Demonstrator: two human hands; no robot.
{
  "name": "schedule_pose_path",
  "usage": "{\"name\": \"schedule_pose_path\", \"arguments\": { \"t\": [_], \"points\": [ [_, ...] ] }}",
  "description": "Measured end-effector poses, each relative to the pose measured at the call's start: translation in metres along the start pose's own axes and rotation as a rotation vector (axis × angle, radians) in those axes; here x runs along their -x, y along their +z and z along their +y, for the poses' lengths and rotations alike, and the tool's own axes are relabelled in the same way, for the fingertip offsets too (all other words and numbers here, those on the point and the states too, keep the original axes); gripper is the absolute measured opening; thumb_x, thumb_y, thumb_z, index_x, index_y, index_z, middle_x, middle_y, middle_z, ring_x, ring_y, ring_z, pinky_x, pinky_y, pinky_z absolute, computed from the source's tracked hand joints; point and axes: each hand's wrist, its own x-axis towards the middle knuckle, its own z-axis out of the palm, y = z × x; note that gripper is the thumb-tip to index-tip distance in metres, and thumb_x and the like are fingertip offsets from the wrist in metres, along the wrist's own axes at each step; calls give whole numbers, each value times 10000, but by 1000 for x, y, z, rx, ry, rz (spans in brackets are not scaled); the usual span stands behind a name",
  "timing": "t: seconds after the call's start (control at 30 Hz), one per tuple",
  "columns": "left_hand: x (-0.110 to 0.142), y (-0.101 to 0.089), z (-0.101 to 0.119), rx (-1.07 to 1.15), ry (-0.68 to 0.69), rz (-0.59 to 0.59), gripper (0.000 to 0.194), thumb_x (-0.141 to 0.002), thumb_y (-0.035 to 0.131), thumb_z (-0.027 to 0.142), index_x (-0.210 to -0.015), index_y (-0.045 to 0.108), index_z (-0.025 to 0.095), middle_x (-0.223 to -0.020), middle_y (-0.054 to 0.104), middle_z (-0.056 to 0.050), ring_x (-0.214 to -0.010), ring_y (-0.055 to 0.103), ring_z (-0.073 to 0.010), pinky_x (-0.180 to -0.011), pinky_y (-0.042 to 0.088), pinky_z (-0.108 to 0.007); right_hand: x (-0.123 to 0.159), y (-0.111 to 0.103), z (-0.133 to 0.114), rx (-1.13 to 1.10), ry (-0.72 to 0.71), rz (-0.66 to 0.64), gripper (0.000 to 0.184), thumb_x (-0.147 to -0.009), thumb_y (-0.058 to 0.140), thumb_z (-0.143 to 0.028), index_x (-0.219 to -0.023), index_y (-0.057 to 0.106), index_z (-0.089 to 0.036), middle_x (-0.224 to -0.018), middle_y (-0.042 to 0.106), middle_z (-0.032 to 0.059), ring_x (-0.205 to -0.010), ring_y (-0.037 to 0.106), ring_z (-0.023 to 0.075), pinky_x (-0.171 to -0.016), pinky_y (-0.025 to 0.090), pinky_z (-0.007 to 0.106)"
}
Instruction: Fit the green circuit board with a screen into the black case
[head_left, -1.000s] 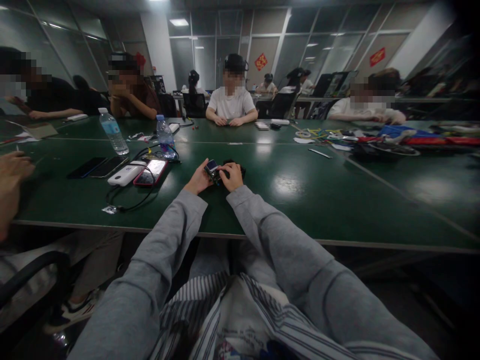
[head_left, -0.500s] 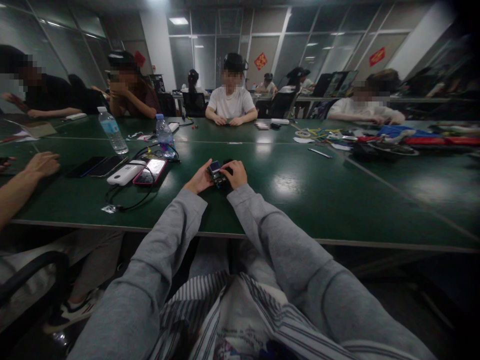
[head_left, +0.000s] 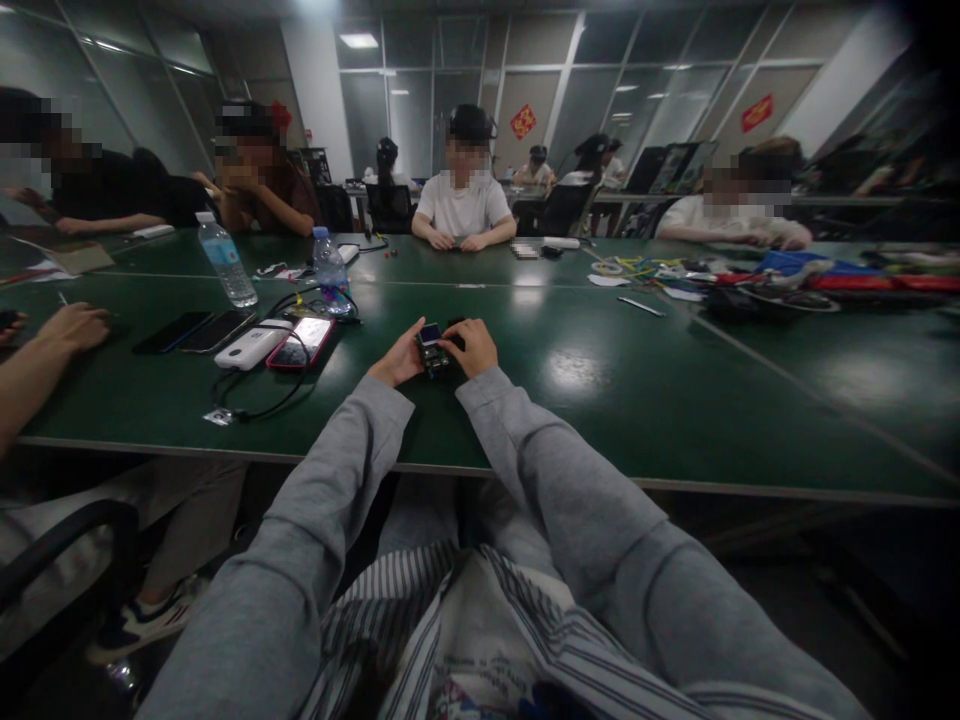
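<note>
My two hands meet on the green table [head_left: 600, 400] in front of me, both in grey sleeves. Between them stands a small dark device [head_left: 431, 350] with a little lit screen on top. My left hand [head_left: 396, 362] grips its left side, fingers curled. My right hand [head_left: 471, 347] is closed over its right side and top. A dark part lies just behind my right hand, mostly hidden.
Left of my hands lie a red-cased phone [head_left: 302, 343], a white power bank [head_left: 253, 346], two dark phones [head_left: 196, 331] and a black cable. Two water bottles [head_left: 223, 262] stand further back. Another person's hand [head_left: 71, 326] rests at far left. Several people sit around; wires clutter the right.
My hands have turned the small device a little and drawn it slightly nearer. The hand of the person at my left came forward onto the table.
</note>
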Motion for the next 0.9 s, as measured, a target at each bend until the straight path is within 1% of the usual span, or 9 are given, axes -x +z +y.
{"name": "schedule_pose_path", "arguments": {
  "t": [0.17, 0.33, 0.47, 0.7, 0.9],
  "points": [
    [2, 3, 0, 9, -5, 4, 447, -926, 464, 525, -932, 677, 132, -738, 701, -77, -759, 680, -196, -793, 513, -326, 1, 2, -4, 22, -16, -23, 371, -932, 519, -382, -1236, 602, -187, -1037, 618, 110, -1013, 511, 285, -924, 444, 452],
    [4, 6, -1, 33, 15, -9, 442, -929, 463, 518, -949, 679, 134, -744, 706, -78, -698, 673, -183, -762, 529, -324, 2, 7, -4, 66, -17, -114, 464, -947, 481, -362, -1378, 519, -194, -1112, 577, 134, -1056, 480, 292, -972, 428, 461],
    [4, 6, -1, 46, 18, -11, 445, -926, 474, 516, -977, 678, 124, -762, 708, -87, -700, 677, -185, -754, 532, -321, 2, 8, -3, 62, -8, -124, 467, -953, 465, -376, -1397, 503, -235, -1112, 565, 125, -1057, 469, 292, -974, 428, 468],
    [6, 8, -1, 60, 10, -7, 448, -927, 472, 517, -977, 678, 122, -785, 711, -90, -713, 679, -184, -768, 532, -324, 2, 9, -1, 66, -10, -107, 448, -955, 460, -411, -1366, 541, -251, -1091, 573, 113, -1044, 470, 285, -970, 431, 438],
    [6, 6, -1, 43, 9, -8, 451, -925, 473, 519, -980, 678, 122, -770, 708, -91, -720, 680, -191, -772, 534, -333, 3, 11, 1, 65, -3, -102, 459, -957, 446, -437, -1352, 557, -231, -1081, 575, 117, -1030, 469, 280, -968, 431, 422]
  ]
}}
